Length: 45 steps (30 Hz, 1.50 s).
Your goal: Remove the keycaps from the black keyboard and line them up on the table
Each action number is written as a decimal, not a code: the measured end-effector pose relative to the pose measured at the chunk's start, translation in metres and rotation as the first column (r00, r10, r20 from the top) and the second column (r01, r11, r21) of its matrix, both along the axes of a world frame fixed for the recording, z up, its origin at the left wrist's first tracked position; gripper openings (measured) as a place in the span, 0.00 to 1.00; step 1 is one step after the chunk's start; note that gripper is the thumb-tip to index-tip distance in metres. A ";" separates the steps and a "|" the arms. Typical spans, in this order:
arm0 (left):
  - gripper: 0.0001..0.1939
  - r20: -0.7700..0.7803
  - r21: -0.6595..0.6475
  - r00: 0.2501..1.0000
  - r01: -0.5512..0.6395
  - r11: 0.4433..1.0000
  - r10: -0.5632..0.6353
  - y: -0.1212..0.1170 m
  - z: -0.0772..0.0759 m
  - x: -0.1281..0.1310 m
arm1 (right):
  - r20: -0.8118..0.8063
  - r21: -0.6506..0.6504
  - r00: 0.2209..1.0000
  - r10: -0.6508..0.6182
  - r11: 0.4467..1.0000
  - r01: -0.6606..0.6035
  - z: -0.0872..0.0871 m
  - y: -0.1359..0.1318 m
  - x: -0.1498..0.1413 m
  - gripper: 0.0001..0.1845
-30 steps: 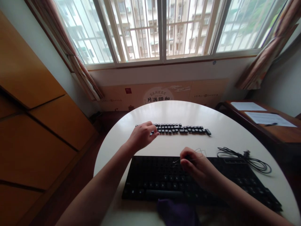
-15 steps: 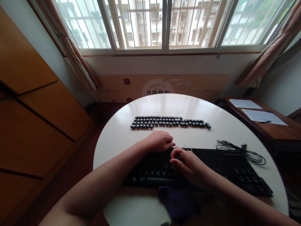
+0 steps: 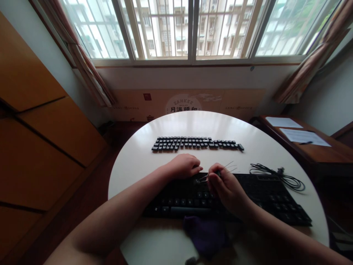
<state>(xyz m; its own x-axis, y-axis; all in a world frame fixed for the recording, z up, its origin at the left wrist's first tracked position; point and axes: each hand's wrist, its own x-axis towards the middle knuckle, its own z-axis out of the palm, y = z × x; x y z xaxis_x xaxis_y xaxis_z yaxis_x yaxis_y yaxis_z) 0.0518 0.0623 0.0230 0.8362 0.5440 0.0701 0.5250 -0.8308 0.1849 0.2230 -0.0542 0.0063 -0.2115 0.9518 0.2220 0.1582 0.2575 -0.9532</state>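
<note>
A black keyboard [image 3: 264,195] lies on the round white table [image 3: 132,165], many of its keycaps removed. The pulled keycaps [image 3: 195,143] sit in rows farther back on the table. My right hand [image 3: 227,187] is closed on a thin wire keycap puller [image 3: 220,171], its prongs angled down at a key [image 3: 196,181] in the keyboard's upper rows. My left hand [image 3: 184,165] rests with curled fingers at the keyboard's back edge, fingertips close to that key.
The keyboard's black cable [image 3: 278,176] is coiled at the right. A purple cloth [image 3: 205,233] lies at the table's near edge. A wooden side table with papers [image 3: 298,136] stands to the right, a wooden cabinet [image 3: 41,129] to the left, windows behind.
My left hand came back from the keycap rows to the keyboard's back edge. My right hand shifted left a little with the puller, whose prongs now point at a key.
</note>
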 end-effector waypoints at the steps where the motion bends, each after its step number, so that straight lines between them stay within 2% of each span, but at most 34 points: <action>1: 0.15 0.019 -0.004 1.000 -0.003 1.000 0.003 0.000 0.002 -0.001 | -0.051 -0.018 0.998 -0.039 0.999 0.038 0.001 0.002 0.003 0.17; 3: 0.14 0.097 -0.033 0.995 -0.002 0.999 0.005 -0.002 0.008 -0.002 | -0.058 -0.033 0.995 -0.083 0.996 0.081 0.004 0.007 0.010 0.18; 5: 0.11 0.221 -0.096 0.975 0.037 0.995 -0.015 -0.006 0.016 -0.004 | 0.019 -0.021 0.995 -0.096 0.995 0.096 0.009 0.012 0.018 0.18; 9: 0.08 0.389 -0.211 0.915 0.200 0.957 -0.105 -0.013 0.030 -0.006 | 0.245 0.141 0.963 -0.117 0.986 0.084 0.019 0.016 0.028 0.16; 13: 0.06 0.394 -0.265 0.911 0.242 0.933 -0.125 -0.013 0.027 -0.007 | 0.361 0.271 0.925 -0.117 0.962 0.016 0.023 0.015 0.027 0.13; 18: 0.06 0.347 -0.281 0.932 0.210 0.936 -0.105 -0.012 0.022 -0.006 | 0.442 0.279 0.890 -0.115 0.960 -0.014 0.020 0.014 0.024 0.12; 23: 0.08 0.297 -0.293 0.953 0.145 0.945 -0.054 -0.006 0.027 -0.010 | 0.462 0.316 0.877 -0.130 0.948 -0.026 0.022 0.015 0.026 0.13; 25: 0.08 0.276 -0.255 0.961 0.099 0.962 -0.026 0.003 0.027 -0.017 | 0.449 0.333 0.877 -0.170 0.943 0.012 0.023 0.016 0.028 0.13; 28: 0.08 0.223 -0.097 0.973 -0.038 0.995 0.059 0.023 0.022 -0.032 | 0.433 0.336 0.877 -0.209 0.940 0.058 0.025 0.018 0.031 0.14; 30: 0.07 0.176 0.029 0.978 -0.122 0.992 0.115 0.037 0.016 -0.040 | 0.435 0.323 0.878 -0.197 0.945 0.053 0.025 0.018 0.032 0.14; 33: 0.05 0.111 0.139 0.983 -0.164 0.977 0.149 0.052 0.006 -0.046 | 0.450 0.311 0.876 -0.175 0.950 0.030 0.024 0.018 0.032 0.14; 37: 0.05 0.086 0.224 0.980 -0.193 0.955 0.178 0.058 0.000 -0.047 | 0.460 0.293 0.874 -0.160 0.956 0.021 0.024 0.017 0.033 0.14; 45: 0.06 0.057 0.324 0.968 -0.248 0.913 0.243 0.056 0.005 -0.048 | 0.458 0.289 0.878 -0.142 0.957 0.004 0.025 0.016 0.035 0.14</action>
<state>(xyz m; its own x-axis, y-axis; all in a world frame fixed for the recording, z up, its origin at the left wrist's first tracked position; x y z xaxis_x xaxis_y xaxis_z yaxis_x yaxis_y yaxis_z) 0.0039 0.1188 0.0278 0.6766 0.6769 0.2898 0.7196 -0.6914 -0.0651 0.2583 -0.0386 0.0311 -0.2886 0.8850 0.3654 0.5964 0.4647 -0.6545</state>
